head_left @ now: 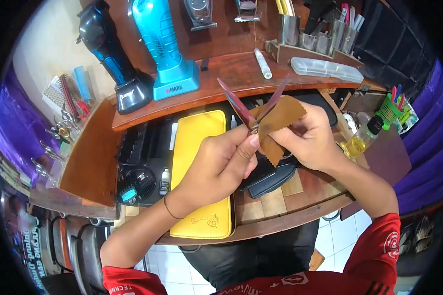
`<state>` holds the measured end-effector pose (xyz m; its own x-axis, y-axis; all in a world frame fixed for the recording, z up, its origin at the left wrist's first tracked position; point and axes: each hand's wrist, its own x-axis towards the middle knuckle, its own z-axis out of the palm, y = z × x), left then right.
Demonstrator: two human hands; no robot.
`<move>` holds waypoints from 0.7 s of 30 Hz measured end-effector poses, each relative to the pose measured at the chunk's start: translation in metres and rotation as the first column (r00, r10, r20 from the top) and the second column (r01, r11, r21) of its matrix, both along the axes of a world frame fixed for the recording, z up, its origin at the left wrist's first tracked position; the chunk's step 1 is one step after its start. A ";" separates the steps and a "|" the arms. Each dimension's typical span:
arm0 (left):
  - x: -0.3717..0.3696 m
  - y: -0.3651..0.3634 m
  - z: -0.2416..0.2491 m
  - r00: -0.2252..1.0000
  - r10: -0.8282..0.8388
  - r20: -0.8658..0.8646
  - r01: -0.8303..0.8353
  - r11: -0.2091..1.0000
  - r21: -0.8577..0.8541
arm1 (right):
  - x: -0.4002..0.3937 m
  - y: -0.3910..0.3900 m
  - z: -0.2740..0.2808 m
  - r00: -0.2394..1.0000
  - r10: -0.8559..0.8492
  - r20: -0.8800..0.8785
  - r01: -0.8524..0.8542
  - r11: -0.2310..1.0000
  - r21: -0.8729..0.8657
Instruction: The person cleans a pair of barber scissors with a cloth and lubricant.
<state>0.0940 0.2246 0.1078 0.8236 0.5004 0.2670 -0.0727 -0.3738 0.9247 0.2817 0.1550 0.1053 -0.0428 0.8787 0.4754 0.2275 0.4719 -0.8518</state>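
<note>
A pair of scissors (242, 107) with reddish, shiny blades stands spread open, tips pointing up, above the desk. My left hand (229, 155) is closed around its lower part near the pivot; the handles are mostly hidden by the fingers. In my right hand (307, 135) a brown cloth (282, 120) with zigzag edges is pinched, and it lies against the right blade close to the pivot. Beneath my left forearm is a yellow case (197, 130) with a printed logo. A dark folded pouch (272, 182) rests on the desk below the cloth.
On the raised wooden shelf (221, 73) stand a black clipper (108, 49) and a blue clipper (162, 44). Metal cups (307, 39) hold tools at the back right. A bottle of yellow liquid (362, 140) stands right; a small bottle (165, 181) sits left.
</note>
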 end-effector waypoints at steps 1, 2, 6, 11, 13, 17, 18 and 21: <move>0.000 0.000 -0.002 1.000 0.005 0.004 -0.005 1.000 -0.011 | -0.001 0.000 -0.001 1.000 -0.004 -0.006 0.004 1.000 0.005; 0.001 0.001 -0.003 1.000 0.010 0.007 -0.010 1.000 -0.021 | -0.002 -0.001 -0.001 1.000 -0.007 -0.027 0.007 1.000 0.003; 0.002 0.001 -0.002 1.000 0.006 0.013 -0.006 1.000 0.001 | -0.003 -0.001 -0.003 0.998 -0.016 -0.058 0.016 1.000 -0.002; 0.001 -0.002 0.000 0.999 0.047 -0.019 -0.042 0.974 0.222 | -0.002 -0.002 -0.002 0.999 -0.035 -0.013 0.035 0.999 -0.004; 0.001 -0.001 0.001 0.999 0.038 -0.028 -0.031 0.973 0.230 | -0.003 -0.002 -0.002 0.999 -0.050 0.003 0.050 0.998 -0.022; 0.002 -0.001 0.002 0.998 0.038 -0.050 -0.025 0.971 0.239 | -0.003 -0.001 -0.004 0.996 -0.083 0.027 0.082 0.996 0.035; 0.002 -0.001 0.003 0.998 0.034 -0.050 -0.021 0.970 0.241 | -0.002 -0.001 -0.004 0.995 -0.094 0.031 0.093 0.995 0.031; 0.002 -0.003 0.003 0.997 0.057 -0.052 -0.041 0.962 0.269 | -0.011 0.004 -0.007 0.984 -0.152 -0.091 0.166 0.970 0.179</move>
<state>0.0960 0.2215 0.1107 0.8182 0.4571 0.3488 0.0028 -0.6098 0.7926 0.2709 0.1591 0.0982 0.1329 0.7678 0.6268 0.2507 0.5858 -0.7707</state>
